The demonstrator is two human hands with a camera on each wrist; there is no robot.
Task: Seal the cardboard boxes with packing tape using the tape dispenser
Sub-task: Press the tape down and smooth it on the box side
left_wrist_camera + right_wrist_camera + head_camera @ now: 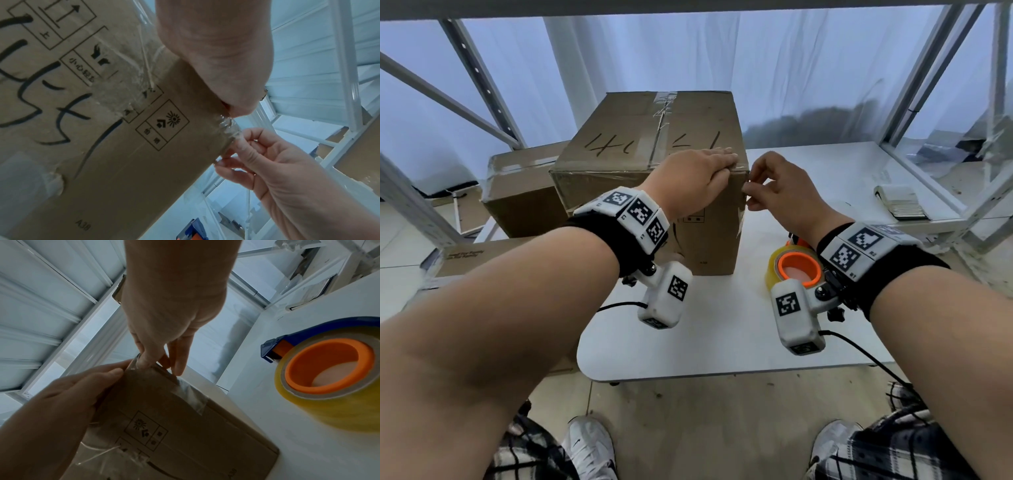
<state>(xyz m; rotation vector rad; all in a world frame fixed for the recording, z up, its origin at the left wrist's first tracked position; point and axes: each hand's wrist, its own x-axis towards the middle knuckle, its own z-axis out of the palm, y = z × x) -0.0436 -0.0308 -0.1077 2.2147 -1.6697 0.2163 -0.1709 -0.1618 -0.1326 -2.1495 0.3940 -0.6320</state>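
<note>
A brown cardboard box with black handwriting stands on the white table. My left hand lies on its near right top corner, fingers straight across the top and thumb down the front face. My right hand pinches the loose end of clear tape at the box's right front edge, just below the left hand. That tape strip runs over the corner onto the side face. The tape dispenser, blue with an orange core and a yellowish roll, lies on the table under my right wrist, in neither hand.
A second taped box stands behind and to the left, with a flat carton in front of it. A small stack of paper lies at the table's right. White metal rack posts frame both sides. A cable trails off the front edge.
</note>
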